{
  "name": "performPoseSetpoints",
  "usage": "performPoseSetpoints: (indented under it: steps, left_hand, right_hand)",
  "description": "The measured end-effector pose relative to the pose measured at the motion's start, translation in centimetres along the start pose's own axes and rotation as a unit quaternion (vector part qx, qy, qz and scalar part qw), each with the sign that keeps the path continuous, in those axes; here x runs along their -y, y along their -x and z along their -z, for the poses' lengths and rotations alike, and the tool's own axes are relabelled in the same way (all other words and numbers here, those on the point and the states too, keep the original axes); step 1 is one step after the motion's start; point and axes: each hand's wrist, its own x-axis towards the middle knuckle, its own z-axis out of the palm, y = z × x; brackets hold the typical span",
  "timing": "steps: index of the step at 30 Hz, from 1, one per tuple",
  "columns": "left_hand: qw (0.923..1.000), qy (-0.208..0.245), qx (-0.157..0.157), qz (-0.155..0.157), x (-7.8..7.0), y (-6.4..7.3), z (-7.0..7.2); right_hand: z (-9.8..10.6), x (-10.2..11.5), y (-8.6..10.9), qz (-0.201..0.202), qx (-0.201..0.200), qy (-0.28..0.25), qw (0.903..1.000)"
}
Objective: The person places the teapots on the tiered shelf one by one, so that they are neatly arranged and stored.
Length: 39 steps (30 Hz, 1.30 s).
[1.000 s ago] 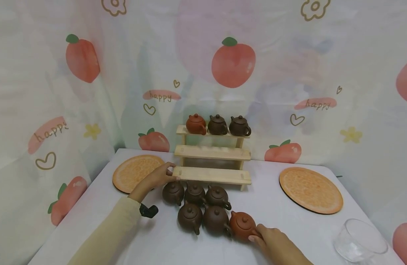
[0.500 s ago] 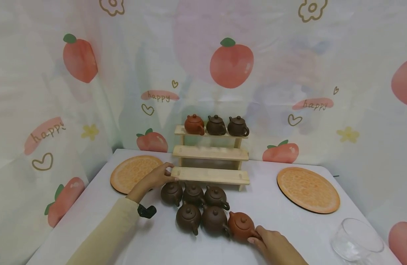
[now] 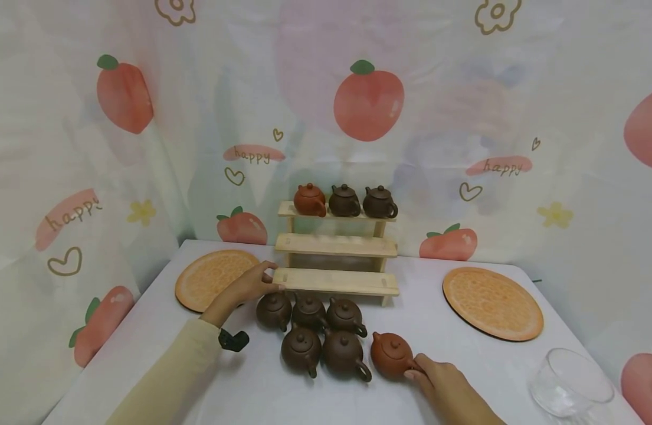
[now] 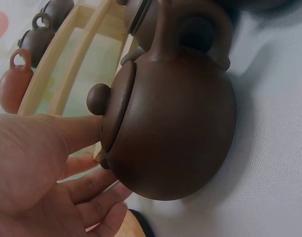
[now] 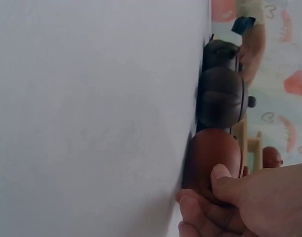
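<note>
In the head view my right hand [image 3: 448,381] pinches the handle of a reddish-brown teapot [image 3: 392,355], its spout pointing away from me. Whether its base touches the table I cannot tell. Left of it sit several dark brown teapots [image 3: 344,354] in two rows, handles towards me. My left hand [image 3: 251,282] grips the left end of the lowest tier of a three-tier wooden stand [image 3: 336,281]. Close beside that hand, a dark teapot [image 4: 175,123] fills the left wrist view. On the top tier stand one red teapot [image 3: 309,199] and two dark teapots [image 3: 344,200].
A round orange-patterned mat [image 3: 214,277] lies behind my left hand, another round mat [image 3: 492,304] at the right. At the front right stands a clear glass bowl [image 3: 570,383]. A white cloth [image 3: 251,389] covers the table, with a fruit-print curtain [image 3: 368,165] around it.
The reddish-brown teapot in my right hand has shifted slightly right and away from me, opening a gap to the dark teapot beside it. My left hand stays at the stand.
</note>
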Motion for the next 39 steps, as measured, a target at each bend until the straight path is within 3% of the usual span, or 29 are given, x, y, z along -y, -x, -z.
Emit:
performPoseSetpoints:
  steps: [11, 20, 35, 39]
  left_hand:
    - [1.0, -0.004, -0.001, -0.004, 0.1, -0.1, 0.0]
    - [0.9999, -0.004, -0.001, -0.011, 0.1, -0.2, 0.0]
    - [0.9998, -0.005, -0.005, -0.017, 0.2, -0.2, 0.0]
    - [0.9999, -0.002, -0.006, -0.013, 0.4, -0.3, -0.1]
  right_hand:
    - [1.8, -0.4, -0.9, 0.079, -0.083, 0.003, 0.9935]
    - [5.2, 0.4, -4.1, 0.125, -0.157, 0.011, 0.9796]
    - [9.5, 2.2, -11.0, 0.147, -0.164, 0.035, 0.9748]
    - [10.2, 2.6, -12.7, 0.142, -0.155, 0.029, 0.9772]
